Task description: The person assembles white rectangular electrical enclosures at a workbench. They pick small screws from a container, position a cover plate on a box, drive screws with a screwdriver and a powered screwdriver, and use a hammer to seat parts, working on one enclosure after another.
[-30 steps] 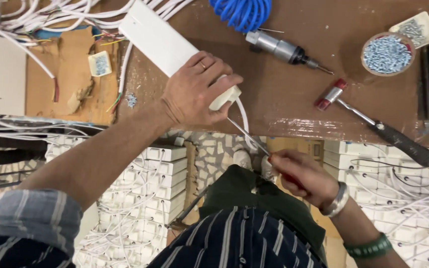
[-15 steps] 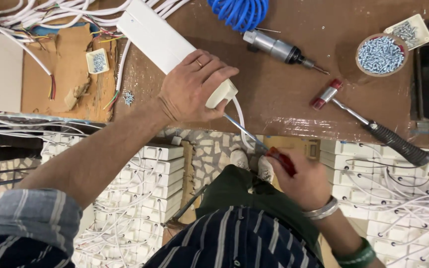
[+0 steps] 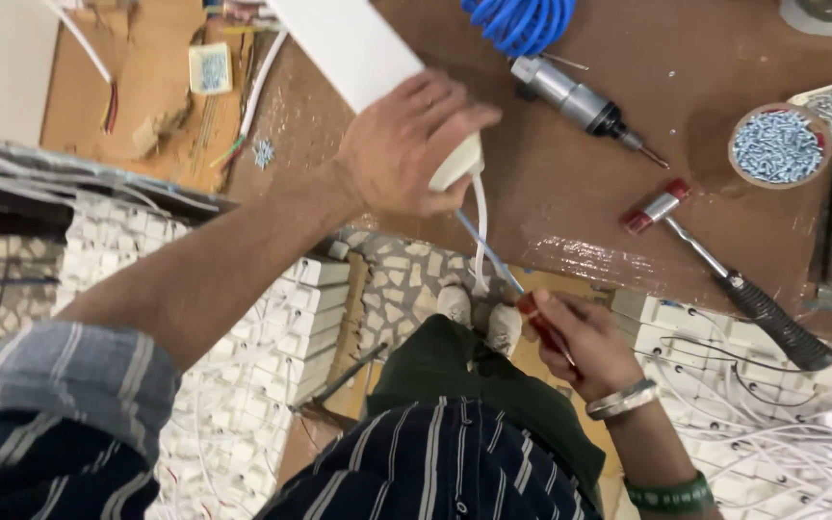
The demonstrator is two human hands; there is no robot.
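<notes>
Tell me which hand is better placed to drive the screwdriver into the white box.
The right hand: it already grips the screwdriver, tip at the white box. The left hand steadies the box.

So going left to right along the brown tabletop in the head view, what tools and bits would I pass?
Left hand on the white box → blue coiled hose → metal power driver → hammer → bowl of screws.

Left hand (image 3: 411,144) on white box (image 3: 363,43), right hand (image 3: 585,337) gripping screwdriver (image 3: 503,270).

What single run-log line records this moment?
left hand: pressing white box on bench | right hand: holding red-handled screwdriver, tip at box end | hammer, screw bowl lying nearby
</notes>
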